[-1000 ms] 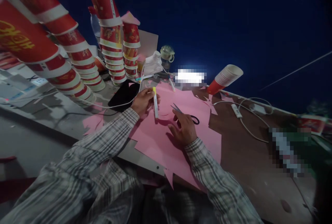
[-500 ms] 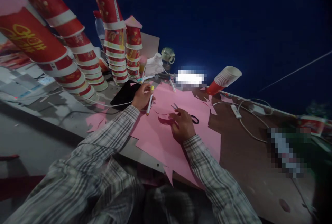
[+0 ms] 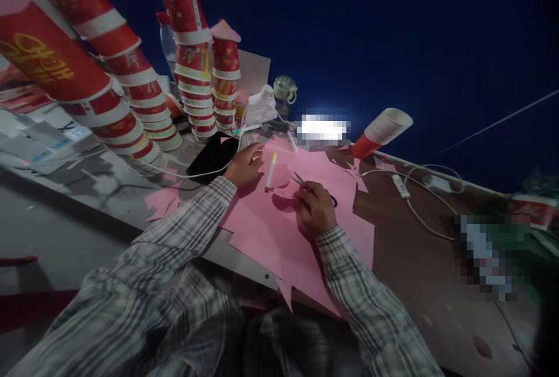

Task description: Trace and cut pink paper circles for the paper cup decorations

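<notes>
My left hand (image 3: 245, 165) is held over the left side of the pink paper (image 3: 266, 237), fingers apart and nothing in them. Just right of its fingertips is a white marker (image 3: 271, 174) with a yellow end, apart from the hand. My right hand (image 3: 318, 207) pinches the edge of a smaller cut piece of pink paper (image 3: 283, 180), which is raised and casts a shadow on the sheet. Beside and partly behind that hand are scissors (image 3: 298, 178). Their blades and part of a black handle show; the hand hides the middle.
Towers of red paper cups (image 3: 192, 63) with pink cones stand at the left. A black tablet-like slab (image 3: 209, 159) lies by my left hand, crossed by a white cable. Behind are another marker (image 3: 292, 141) and a leaning cup stack (image 3: 379, 132). Cables (image 3: 423, 223) run at right.
My left hand has let go of the marker, which is now farther right. My right hand has shifted slightly right, and the cut paper piece now shows its flat face.
</notes>
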### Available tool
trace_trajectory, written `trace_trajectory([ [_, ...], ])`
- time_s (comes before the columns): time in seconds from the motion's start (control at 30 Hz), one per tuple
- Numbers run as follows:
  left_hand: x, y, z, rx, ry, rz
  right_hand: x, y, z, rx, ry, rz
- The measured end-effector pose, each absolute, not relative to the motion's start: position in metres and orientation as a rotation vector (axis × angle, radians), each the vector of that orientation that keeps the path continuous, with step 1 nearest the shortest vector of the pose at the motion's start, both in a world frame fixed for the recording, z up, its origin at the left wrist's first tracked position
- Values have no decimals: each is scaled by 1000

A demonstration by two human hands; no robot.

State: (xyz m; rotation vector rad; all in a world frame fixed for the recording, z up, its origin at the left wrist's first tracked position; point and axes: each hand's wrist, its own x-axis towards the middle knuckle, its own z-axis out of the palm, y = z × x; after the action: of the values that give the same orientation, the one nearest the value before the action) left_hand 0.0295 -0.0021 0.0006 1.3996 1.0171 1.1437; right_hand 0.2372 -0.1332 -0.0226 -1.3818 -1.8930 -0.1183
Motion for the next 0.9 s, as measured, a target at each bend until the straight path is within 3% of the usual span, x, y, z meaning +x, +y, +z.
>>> trace_trajectory([
  [0.37, 36, -45, 31, 1605, 806, 1015, 248, -139, -10, -1314, -1669, -321],
  [0.9, 48, -73, 33, 1149, 602, 591, 244, -140, -2, -1126, -1733, -618],
])
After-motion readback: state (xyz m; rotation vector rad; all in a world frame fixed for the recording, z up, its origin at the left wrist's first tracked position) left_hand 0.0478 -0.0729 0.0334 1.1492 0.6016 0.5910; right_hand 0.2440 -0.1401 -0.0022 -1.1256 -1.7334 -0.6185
